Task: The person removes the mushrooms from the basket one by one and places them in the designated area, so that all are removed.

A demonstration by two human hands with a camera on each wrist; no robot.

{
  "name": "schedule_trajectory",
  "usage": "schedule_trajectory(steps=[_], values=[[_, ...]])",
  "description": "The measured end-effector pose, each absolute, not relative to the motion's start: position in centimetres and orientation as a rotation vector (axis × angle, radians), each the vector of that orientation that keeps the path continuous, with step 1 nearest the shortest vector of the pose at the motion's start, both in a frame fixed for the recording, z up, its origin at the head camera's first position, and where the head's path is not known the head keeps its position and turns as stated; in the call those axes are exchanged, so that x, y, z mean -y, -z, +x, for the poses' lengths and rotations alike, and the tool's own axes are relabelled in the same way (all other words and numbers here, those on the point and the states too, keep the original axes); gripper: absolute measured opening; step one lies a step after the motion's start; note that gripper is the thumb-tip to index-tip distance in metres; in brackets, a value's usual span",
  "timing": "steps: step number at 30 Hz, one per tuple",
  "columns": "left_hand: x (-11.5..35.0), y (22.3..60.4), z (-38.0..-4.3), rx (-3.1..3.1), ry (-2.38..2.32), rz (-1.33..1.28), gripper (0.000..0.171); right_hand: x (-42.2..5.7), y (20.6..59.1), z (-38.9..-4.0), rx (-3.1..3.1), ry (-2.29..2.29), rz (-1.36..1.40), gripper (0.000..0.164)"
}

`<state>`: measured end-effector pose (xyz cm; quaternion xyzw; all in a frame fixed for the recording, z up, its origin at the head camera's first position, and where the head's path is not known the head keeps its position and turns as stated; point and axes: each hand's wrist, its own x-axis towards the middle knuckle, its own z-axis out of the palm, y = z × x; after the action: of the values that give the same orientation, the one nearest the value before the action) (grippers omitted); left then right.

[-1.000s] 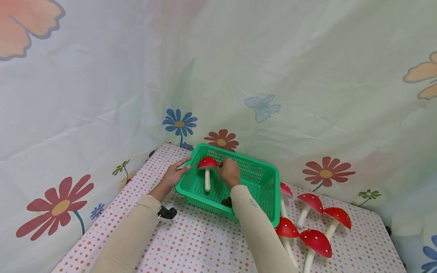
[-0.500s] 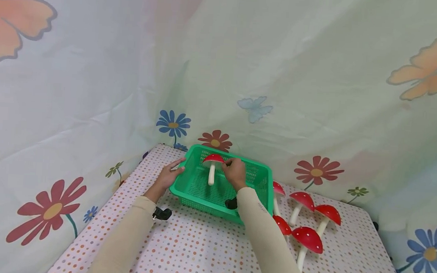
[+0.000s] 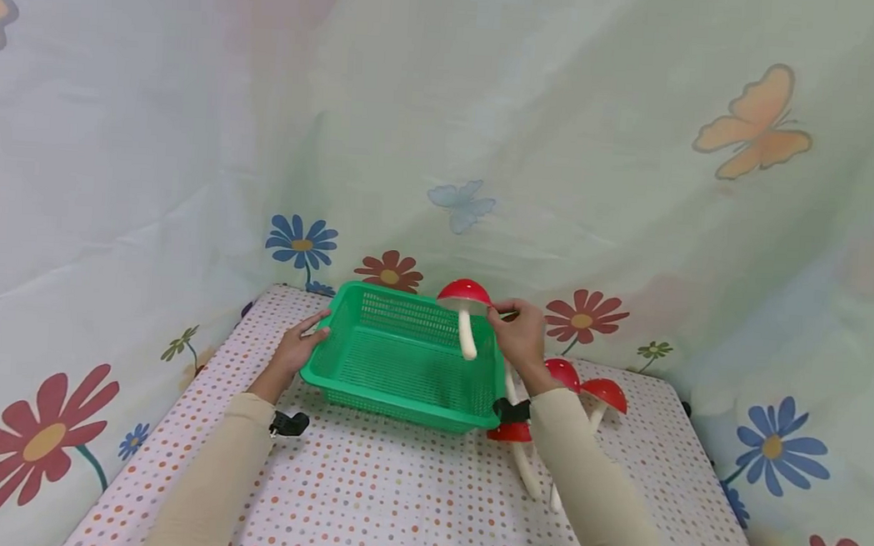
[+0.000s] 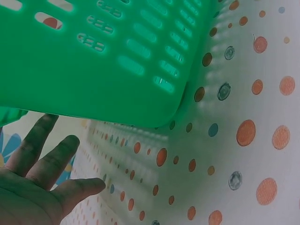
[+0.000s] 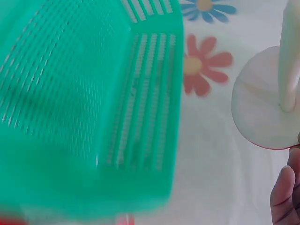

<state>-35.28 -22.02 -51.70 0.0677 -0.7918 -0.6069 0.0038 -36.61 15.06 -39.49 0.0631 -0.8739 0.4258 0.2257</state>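
A toy mushroom (image 3: 465,292) with a white-spotted red cap and a white stem hangs over the right part of a green plastic basket (image 3: 394,366). My right hand (image 3: 519,332) pinches the cap's edge between thumb and fingers; the pale underside of the cap (image 5: 258,103) shows in the right wrist view. At the basket's left rim, my left hand (image 3: 293,352) has its fingers spread and nearly straight. The left wrist view has this hand (image 4: 44,176) beside the slotted basket wall (image 4: 93,89), fingertips close to its edge.
Several more red toy mushrooms (image 3: 605,393) lie on the dotted tablecloth (image 3: 364,486) right of the basket, partly hidden behind my right arm. A cloth backdrop (image 3: 385,136) with flowers and butterflies rises behind and left of the table.
My right hand has lifted the mushroom from inside the basket and carried it up and right, towards the right rim. My left hand stays at the left rim. The head view has turned right.
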Motion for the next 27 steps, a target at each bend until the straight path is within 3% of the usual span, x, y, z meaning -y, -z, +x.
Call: schedule_trajectory(steps=[13,20,27], values=[[21.9,51.4,-35.1,2.493,1.902,0.197,0.053,-30.6,39.8,-28.2,2.404,-0.915,-0.161,0.024],[21.6,51.0,-35.4,2.501,1.903,0.19,0.054,-38.6,44.5,-23.6,2.446,-0.758,-0.428,0.023],[22.2,51.5,-35.0,2.512,1.883,0.232,0.054,-40.2,49.5,-22.3,2.454,-0.725,-0.542,0.023]])
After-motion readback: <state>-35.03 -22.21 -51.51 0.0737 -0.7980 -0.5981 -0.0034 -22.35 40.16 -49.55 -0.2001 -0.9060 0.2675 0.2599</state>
